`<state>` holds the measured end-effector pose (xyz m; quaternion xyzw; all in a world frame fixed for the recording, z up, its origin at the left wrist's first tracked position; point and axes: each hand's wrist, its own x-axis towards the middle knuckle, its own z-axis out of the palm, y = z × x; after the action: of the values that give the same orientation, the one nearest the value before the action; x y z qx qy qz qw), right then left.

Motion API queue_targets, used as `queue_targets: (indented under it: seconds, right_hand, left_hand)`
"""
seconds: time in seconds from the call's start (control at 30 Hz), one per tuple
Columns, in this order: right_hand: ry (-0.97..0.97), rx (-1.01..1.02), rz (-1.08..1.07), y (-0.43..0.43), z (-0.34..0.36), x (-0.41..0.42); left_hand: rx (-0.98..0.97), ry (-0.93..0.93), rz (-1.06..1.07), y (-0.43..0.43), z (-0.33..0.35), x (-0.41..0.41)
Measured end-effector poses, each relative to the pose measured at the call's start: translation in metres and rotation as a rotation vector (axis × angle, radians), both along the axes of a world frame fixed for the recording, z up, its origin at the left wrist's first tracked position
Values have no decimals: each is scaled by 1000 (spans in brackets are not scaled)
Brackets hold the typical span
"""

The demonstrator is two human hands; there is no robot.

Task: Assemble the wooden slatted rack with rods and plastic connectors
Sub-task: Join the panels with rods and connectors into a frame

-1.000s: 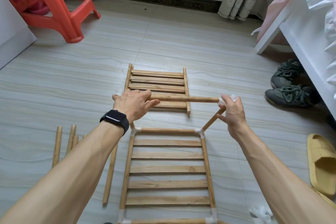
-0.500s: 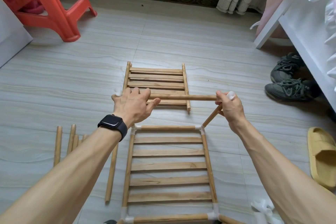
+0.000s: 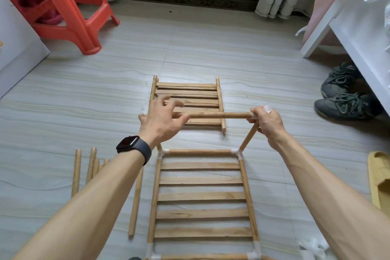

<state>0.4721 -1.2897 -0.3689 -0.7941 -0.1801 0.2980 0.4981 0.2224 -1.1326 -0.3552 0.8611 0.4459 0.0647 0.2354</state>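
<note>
The left hand (image 3: 162,121) lies spread loose at one end of the rod (image 3: 219,115); the right hand (image 3: 268,122) grips the other.

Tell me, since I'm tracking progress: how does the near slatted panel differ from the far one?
The near slatted panel has white plastic connectors on its corners; the far slatted panel has bare rail ends. The near panel carries an upright rod at a corner; the far panel carries none. Both are pale wood, flat on the floor.
</note>
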Motion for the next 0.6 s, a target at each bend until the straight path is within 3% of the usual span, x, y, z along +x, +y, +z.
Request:
queue_targets:
  seconds: [0.07,0.1,0.17,0.23,0.3,0.6]
  right_hand:
    - [36,9,-2,0,0,1]
    - [46,14,-5,-1,0,1]
    - [54,12,-8,-2,1,1]
    - [61,8,1,-3,0,0]
    - [62,-8,0,-3,1,-2]
    - [0,-9,-96,6,-5,-2]
  left_hand:
    - [-25,-354,186,6,5,-9]
    - [-16,-439,293,9,4,-17]
    - [-118,-461,429,19,-5,-35]
    - [-403,-449,442,24,-15,-45]
    - [-536,-434,423,19,-18,-43]
    - [-423,-494,520,14,-28,-26]
